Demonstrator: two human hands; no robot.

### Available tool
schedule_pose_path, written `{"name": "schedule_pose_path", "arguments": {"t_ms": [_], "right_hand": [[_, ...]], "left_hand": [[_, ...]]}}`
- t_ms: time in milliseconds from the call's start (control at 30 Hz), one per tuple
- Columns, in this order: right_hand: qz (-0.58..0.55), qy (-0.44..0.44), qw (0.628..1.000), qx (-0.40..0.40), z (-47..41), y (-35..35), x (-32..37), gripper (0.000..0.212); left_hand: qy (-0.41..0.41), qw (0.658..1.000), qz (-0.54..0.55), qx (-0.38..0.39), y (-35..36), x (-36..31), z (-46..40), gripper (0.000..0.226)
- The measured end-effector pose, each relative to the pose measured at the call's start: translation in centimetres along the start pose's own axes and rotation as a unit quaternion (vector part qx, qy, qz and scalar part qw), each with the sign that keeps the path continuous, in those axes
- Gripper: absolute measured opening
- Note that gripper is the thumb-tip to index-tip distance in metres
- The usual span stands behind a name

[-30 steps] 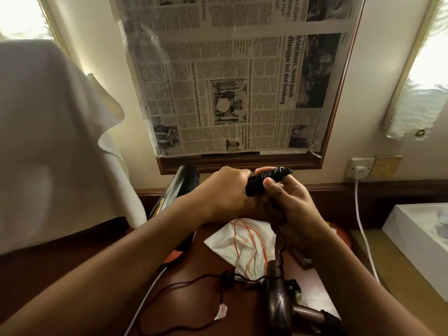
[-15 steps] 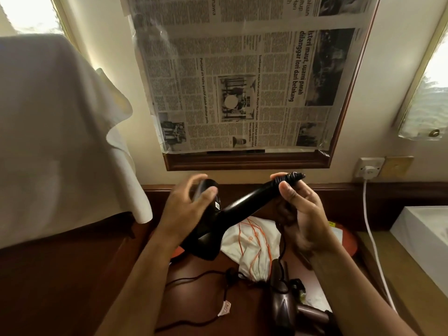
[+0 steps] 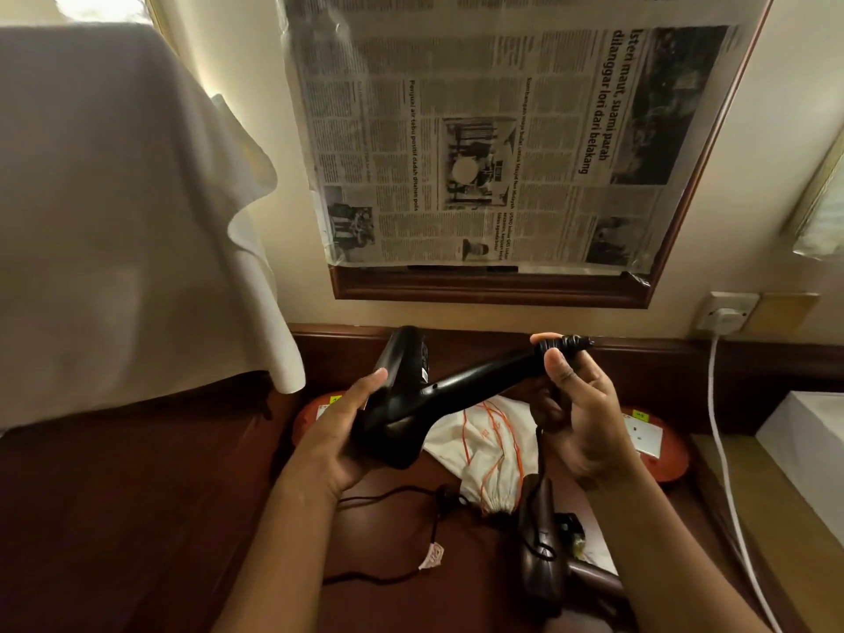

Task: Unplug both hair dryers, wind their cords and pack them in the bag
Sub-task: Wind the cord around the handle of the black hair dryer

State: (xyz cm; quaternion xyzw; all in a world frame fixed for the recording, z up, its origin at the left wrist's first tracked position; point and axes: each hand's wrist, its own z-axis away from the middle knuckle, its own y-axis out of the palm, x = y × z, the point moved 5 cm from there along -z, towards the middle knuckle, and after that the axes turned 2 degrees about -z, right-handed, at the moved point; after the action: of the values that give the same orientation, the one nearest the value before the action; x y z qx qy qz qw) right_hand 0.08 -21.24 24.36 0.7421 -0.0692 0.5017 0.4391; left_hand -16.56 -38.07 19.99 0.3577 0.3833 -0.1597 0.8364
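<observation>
A large pale cloth point(image 3: 114, 212) fills the upper left of the frame, draped over something hidden beneath it. At upper centre a sheet of newspaper point(image 3: 493, 143) covers a wood-framed panel point(image 3: 488, 290) on the cream wall. Below them a dark wooden table point(image 3: 137, 518) spans the lower half of the frame.

In the middle of the frame the black hair dryer point(image 3: 411, 404) is held above the table, its body to the left and its handle slanting up to the right. The left hand point(image 3: 338, 431) cups the dryer's body from below, fingers curled round it with the thumb lying on top. The right hand point(image 3: 580, 404) grips the end of the handle, thumb and forefinger pinching it just short of the ribbed cord sleeve; the dryer's black cord hangs down from that palm.

Beneath the dryer a white drawstring bag point(image 3: 484, 454) with orange strings lies on the table. Just below it, at lower centre right, the brown hair dryer point(image 3: 543, 559) lies on the table, its thin dark cord point(image 3: 388, 495) trailing left with a small tag on it.

At the right edge a white plug point(image 3: 728, 315) sits in a wall socket, and its white cable point(image 3: 721, 450) runs down toward the lower right corner.
</observation>
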Motion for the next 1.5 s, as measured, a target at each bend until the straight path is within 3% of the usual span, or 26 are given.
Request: {"name": "schedule_pose_path", "arguments": {"t_ms": [167, 300, 400, 733, 1000, 1167, 1267, 1500], "right_hand": [[0.014, 0.032, 0.999, 0.016, 0.6, 0.0, -0.8, 0.026], [0.017, 0.062, 0.998, 0.022, 1.2, 0.4, -1.7, 0.035], [0.045, 0.082, 0.995, 0.043, 1.9, 1.2, -2.5, 0.038], [0.004, 0.147, 0.981, 0.130, 2.9, 1.9, -4.5, 0.031], [0.136, 0.219, 0.960, 0.113, 2.5, 0.7, -5.2, 0.043], [0.006, 0.223, 0.968, 0.112, 2.6, 0.1, -6.8, 0.024], [-0.014, 0.222, 0.969, 0.105, 2.6, -0.4, -7.1, 0.019], [0.097, 0.231, 0.966, 0.057, 3.1, -1.1, -8.6, 0.050]], "left_hand": [[0.091, 0.995, -0.016, -0.037, 0.1, -1.8, 0.8, 0.040], [0.156, 0.986, -0.028, -0.059, -0.6, -3.4, 1.2, 0.063], [0.188, 0.980, -0.031, -0.059, -1.1, -4.2, 1.4, 0.064], [0.197, 0.977, -0.012, -0.081, -1.9, -4.6, 1.4, 0.045], [0.197, 0.976, -0.033, -0.093, -2.2, -5.0, 1.0, 0.055], [0.183, 0.978, -0.042, -0.086, -1.6, -4.4, 0.9, 0.056], [0.177, 0.980, -0.038, -0.086, -1.3, -4.3, 1.0, 0.051], [0.166, 0.983, -0.033, -0.071, -0.7, -4.5, 1.2, 0.050]]}}
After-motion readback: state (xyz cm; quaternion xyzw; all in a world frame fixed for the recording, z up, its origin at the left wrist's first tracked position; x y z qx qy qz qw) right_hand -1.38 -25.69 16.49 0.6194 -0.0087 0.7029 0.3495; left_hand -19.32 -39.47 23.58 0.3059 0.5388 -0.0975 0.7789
